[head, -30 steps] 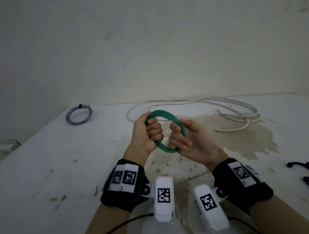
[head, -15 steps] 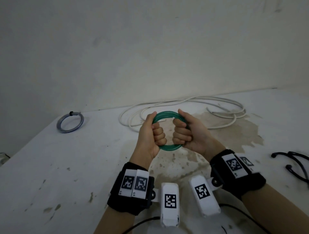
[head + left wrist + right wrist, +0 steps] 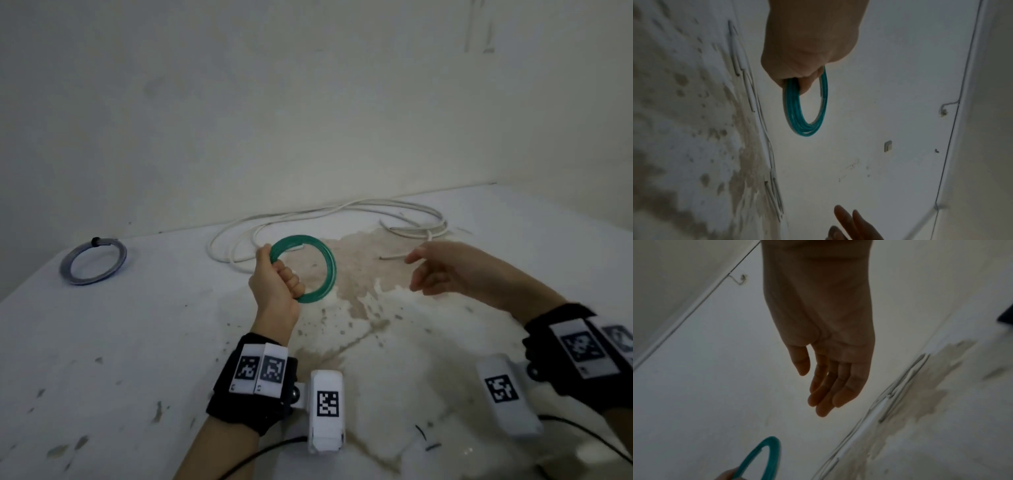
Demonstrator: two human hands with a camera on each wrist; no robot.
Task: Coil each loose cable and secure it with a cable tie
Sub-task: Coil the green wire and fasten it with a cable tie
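Note:
My left hand (image 3: 279,279) grips the left side of a green cable coil (image 3: 329,267), holding it upright above the white table (image 3: 137,342). In the left wrist view the green coil (image 3: 807,116) hangs from my curled fingers (image 3: 803,84). My right hand (image 3: 435,270) floats to the right of the coil, apart from it, with its fingers relaxed and nothing in it. The right wrist view shows those fingers (image 3: 828,391) straight and the coil (image 3: 764,452) at the lower left. A loose white cable (image 3: 342,212) sprawls along the back of the table.
A small grey-blue coiled cable (image 3: 93,262) lies at the table's back left. A brown stain (image 3: 359,270) spreads over the table's middle. The wall (image 3: 308,102) rises right behind the table. Thin black leads (image 3: 582,431) run from the wrist cameras near the front edge.
My right hand has let go of the green coil and moved away to the right with its fingers spread. The left hand keeps hold of the coil.

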